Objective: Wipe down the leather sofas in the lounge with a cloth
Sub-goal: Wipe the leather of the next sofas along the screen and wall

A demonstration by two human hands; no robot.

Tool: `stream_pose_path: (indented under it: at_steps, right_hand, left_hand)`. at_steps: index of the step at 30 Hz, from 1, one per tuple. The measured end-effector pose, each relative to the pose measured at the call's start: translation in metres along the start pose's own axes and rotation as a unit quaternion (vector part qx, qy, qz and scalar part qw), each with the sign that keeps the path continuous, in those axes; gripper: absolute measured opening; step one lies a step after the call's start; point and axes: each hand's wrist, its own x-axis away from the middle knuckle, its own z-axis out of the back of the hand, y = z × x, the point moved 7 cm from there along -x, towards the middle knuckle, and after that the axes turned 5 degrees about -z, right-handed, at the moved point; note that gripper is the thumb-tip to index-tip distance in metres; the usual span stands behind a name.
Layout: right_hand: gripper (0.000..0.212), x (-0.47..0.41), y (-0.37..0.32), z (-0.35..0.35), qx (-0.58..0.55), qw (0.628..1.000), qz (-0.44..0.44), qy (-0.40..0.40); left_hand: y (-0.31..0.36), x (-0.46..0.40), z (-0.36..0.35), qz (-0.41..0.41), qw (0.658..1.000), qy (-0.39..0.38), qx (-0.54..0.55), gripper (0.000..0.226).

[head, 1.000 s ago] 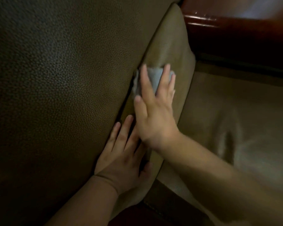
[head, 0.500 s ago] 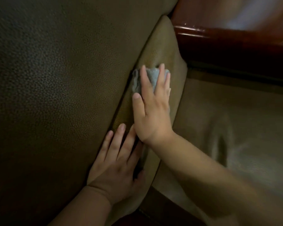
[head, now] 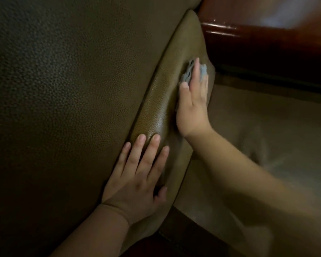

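Observation:
A brown pebbled leather sofa cushion [head: 63, 108] fills the left of the head view, and its narrow side face [head: 165, 101] runs diagonally through the middle. My right hand [head: 193, 104] presses a folded grey-blue cloth [head: 190, 71] flat against the right part of that side face, fingers straight over the cloth. Lower down, my left hand [head: 139, 175] rests flat on the cushion's edge with its fingers spread. Most of the cloth is hidden under my right fingers.
A glossy dark red wooden frame [head: 258, 39] crosses the upper right, close to the cloth. A lighter tan leather surface [head: 267, 136] lies below it at right. Dark red wood [head: 174, 243] also shows at the bottom.
My right hand has slid the cloth to the right across the cushion's side face, away from the seam. My left hand has stayed flat on the cushion's edge.

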Motion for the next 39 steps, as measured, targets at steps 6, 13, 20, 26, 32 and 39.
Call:
stream_pose_path:
  at_steps: [6,13,20,26,32,39]
  right_hand:
    - [0.058,-0.078,0.036,0.036,-0.123,0.984,-0.13,0.02]
    - [0.066,-0.005,0.057,0.001,-0.005,0.997,-0.073,-0.009]
    - [0.059,-0.084,0.08,0.034,0.001,0.991,-0.129,0.023]
    - [0.067,0.034,0.106,-0.006,-0.017,0.993,-0.112,-0.038]
    - [0.073,0.033,0.112,-0.009,-0.024,0.992,-0.126,0.004]
    - [0.071,0.08,0.065,-0.027,0.061,0.998,0.0,0.005]
  left_hand:
    - [0.0,-0.001,0.0,0.0,1.0,0.001,-0.006,0.098]
    - [0.0,-0.002,0.006,0.003,1.0,0.013,-0.013,0.095]
    - [0.0,-0.003,0.001,0.004,1.0,0.001,-0.027,0.097]
    - [0.0,-0.003,0.004,0.005,1.0,0.022,-0.005,0.094]
    - [-0.001,-0.002,0.003,0.007,1.0,0.019,-0.008,0.094]
    - [0.0,-0.003,0.007,0.01,0.999,0.033,0.007,0.095]
